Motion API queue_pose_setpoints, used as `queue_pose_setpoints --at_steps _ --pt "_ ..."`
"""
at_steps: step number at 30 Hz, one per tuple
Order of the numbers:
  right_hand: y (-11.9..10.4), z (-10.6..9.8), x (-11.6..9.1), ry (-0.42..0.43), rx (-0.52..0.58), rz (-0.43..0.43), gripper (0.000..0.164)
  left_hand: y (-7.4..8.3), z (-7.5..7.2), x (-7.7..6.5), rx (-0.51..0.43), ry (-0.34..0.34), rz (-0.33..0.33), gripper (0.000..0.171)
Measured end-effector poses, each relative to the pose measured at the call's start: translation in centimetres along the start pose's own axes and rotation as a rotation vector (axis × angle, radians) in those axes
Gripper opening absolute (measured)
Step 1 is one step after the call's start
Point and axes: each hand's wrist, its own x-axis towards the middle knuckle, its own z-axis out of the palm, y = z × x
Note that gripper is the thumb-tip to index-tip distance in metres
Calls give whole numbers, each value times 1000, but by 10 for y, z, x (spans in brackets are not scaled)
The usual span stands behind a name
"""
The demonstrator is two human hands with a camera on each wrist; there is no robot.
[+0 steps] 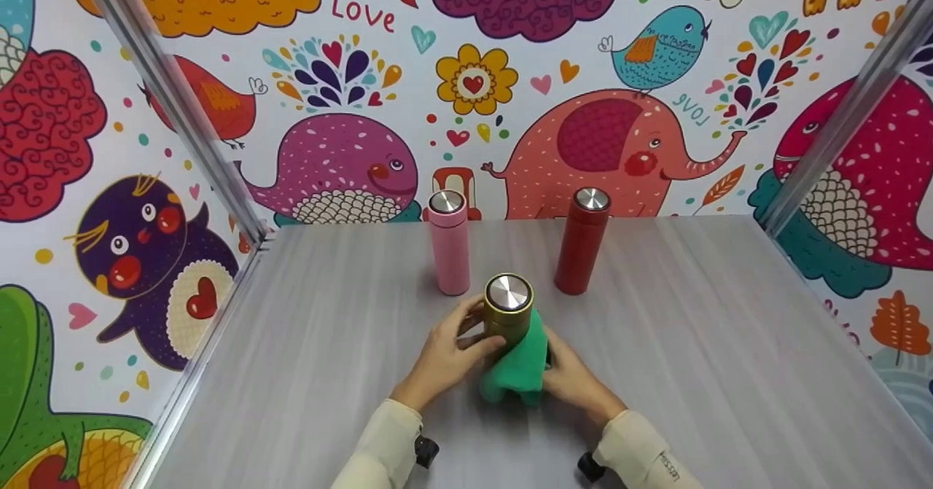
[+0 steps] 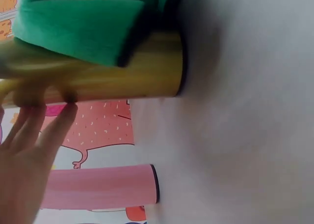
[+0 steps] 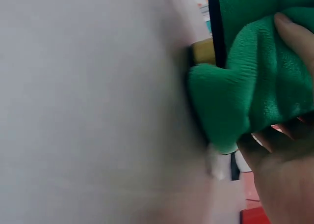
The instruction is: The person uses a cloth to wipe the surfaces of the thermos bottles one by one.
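A gold thermos bottle [image 1: 501, 326] with a shiny steel lid stands upright in front of me. My left hand [image 1: 452, 347] grips it from the left, with fingertips along the gold side in the left wrist view. Around its right and near side lies a green plush cloth [image 1: 521, 372] with a dark edge. My right hand [image 1: 572, 381] holds that cloth against the bottle. In the right wrist view, the thumb presses on the green cloth [image 3: 260, 71] while the other fingers are partly hidden behind it. Just a strip of the gold bottle [image 3: 203, 52] shows there.
Behind the gold bottle stand a pink thermos bottle [image 1: 451, 256] on the left and a red thermos bottle [image 1: 581, 252] on the right. They share a grey wood-grain table [image 1: 700, 343]. Walls printed with cartoon animals [image 1: 474, 8] rise at the back and sides.
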Motion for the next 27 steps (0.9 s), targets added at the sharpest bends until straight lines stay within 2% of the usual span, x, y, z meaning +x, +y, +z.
queue_pose_setpoints --at_steps 6,13,16,20,23,27 --pt "-33 -10 11 62 19 -152 69 -3 -4 0 109 -64 19 64" --pt "-80 -28 24 128 -27 -258 82 -6 -1 0 26 -119 6 60" --pt "-97 -32 26 145 -53 -260 85 -6 2 0 23 -122 -15 59" --pt "-101 -33 26 126 -48 -250 87 -5 4 0 62 -101 -17 57" --pt "-88 -32 25 100 -33 -260 89 -6 4 1 107 -89 -5 56" --pt "-68 -22 20 81 7 -227 92 -6 2 1 141 -95 3 52"
